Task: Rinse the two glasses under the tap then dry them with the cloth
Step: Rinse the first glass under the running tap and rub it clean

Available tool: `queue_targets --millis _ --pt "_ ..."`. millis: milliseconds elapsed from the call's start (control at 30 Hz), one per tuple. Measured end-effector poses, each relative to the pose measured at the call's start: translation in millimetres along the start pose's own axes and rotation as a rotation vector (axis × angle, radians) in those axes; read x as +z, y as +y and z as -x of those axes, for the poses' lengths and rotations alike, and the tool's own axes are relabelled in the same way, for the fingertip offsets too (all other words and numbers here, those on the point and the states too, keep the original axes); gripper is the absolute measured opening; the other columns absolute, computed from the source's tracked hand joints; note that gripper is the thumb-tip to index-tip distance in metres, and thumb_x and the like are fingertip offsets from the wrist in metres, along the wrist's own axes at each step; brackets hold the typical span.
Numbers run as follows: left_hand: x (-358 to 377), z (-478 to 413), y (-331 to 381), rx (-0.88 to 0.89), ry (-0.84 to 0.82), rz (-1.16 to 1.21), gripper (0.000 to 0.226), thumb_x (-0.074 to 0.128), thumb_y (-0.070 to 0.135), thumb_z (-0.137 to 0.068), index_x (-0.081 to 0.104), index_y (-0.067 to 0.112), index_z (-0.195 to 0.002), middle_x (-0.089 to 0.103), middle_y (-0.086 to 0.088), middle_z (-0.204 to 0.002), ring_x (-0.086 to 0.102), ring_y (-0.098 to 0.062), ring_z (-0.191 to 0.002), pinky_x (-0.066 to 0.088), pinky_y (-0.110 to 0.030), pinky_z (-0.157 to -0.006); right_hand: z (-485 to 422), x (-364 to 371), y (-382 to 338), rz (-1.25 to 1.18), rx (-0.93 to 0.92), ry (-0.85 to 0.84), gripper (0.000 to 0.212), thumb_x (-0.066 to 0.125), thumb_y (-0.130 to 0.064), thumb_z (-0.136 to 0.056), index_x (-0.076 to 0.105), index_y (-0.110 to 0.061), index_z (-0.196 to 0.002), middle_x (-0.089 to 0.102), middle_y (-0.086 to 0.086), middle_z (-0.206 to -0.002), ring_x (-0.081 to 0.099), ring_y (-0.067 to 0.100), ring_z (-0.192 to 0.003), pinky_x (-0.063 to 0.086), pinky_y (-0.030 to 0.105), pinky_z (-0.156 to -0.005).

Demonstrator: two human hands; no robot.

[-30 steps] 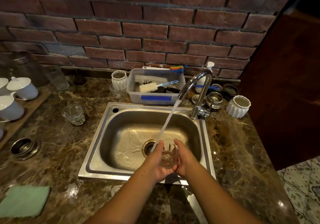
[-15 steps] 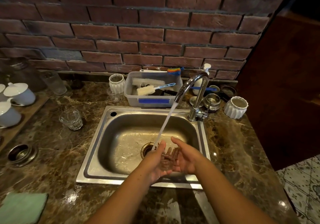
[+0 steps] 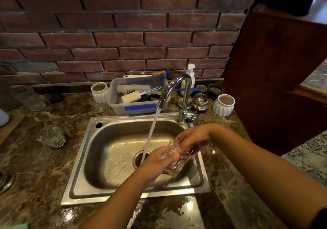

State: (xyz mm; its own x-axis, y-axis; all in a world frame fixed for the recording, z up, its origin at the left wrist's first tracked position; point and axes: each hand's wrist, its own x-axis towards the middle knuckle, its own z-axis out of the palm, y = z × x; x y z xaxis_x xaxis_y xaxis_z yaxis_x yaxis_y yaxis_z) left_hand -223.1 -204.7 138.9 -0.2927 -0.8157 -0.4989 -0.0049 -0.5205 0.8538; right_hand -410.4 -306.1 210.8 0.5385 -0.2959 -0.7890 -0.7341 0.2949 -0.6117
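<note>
Hands (image 3: 174, 155) grip one glass (image 3: 175, 159) beside the stream (image 3: 150, 136). Second glass (image 3: 51, 136) waits on the left bench (image 3: 44, 167). Drying is not begun.

Open sink basin (image 3: 113, 151) left of water stream (image 3: 152, 131); tap (image 3: 184, 94) behind.

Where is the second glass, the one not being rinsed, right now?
In the head view, the second glass stands on the marble counter left of the sink, apart from both hands.
</note>
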Motion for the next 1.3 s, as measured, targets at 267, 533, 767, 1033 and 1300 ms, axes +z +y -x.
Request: queue_targets --millis 267,533,767,1033,1300 --pt "-4 -2 -12 0.005 -0.004 -0.222 0.047 0.083 0.04 -0.08 0.062 0.035 -0.122 0.066 0.009 -0.124 0.065 -0.014 -0.113 0.057 -0.037 -0.094 -9 8 -12 0.17 0.028 -0.022 0.063 0.071 -0.001 -0.086 0.044 -0.023 -0.139 0.065 0.01 -0.101 0.065 0.015 -0.081 0.058 0.028 -0.074" --pt "8 1 -95 0.143 0.12 -0.932 0.051 0.06 0.034 -0.099 0.046 0.024 -0.147 0.052 0.001 -0.145 0.052 -0.017 -0.128 0.043 -0.033 -0.108 -20 29 43 1.017 0.069 0.503 0.09 0.086 -0.028 -0.072 0.031 -0.041 -0.143 0.046 0.008 -0.13 0.054 0.027 -0.113 0.05 0.034 -0.083" --pt "4 6 -149 0.167 0.139 -1.503 0.074 0.017 0.069 -0.095 0.024 0.025 -0.155 0.041 -0.005 -0.154 0.037 -0.028 -0.141 0.017 -0.059 -0.12 4 -12 87 0.974 0.152 0.645 0.093 0.08 -0.036 -0.078 0.023 -0.036 -0.152 0.042 0.014 -0.139 0.049 0.032 -0.123 0.049 0.039 -0.094" --pt "4 2 -158 0.282 0.236 -1.511 0.07 0.031 0.065 -0.096 0.05 0.017 -0.142 0.062 -0.009 -0.132 0.057 -0.03 -0.118 0.042 -0.056 -0.104 9 -59 106 0.865 0.217 0.707 0.098 0.084 -0.028 -0.076 0.026 -0.023 -0.155 0.039 0.021 -0.147 0.047 0.039 -0.129 0.047 0.043 -0.102" --pt "4 4 -157 0.315 0.271 -1.56 0.068 0.043 0.063 -0.092 0.061 0.012 -0.135 0.068 -0.011 -0.119 0.063 -0.032 -0.106 0.05 -0.054 -0.096 -5 -82 111 0.838 0.173 0.754 0.09 0.083 -0.024 -0.078 0.032 -0.027 -0.152 0.038 0.018 -0.151 0.039 0.038 -0.136 0.045 0.05 -0.106"
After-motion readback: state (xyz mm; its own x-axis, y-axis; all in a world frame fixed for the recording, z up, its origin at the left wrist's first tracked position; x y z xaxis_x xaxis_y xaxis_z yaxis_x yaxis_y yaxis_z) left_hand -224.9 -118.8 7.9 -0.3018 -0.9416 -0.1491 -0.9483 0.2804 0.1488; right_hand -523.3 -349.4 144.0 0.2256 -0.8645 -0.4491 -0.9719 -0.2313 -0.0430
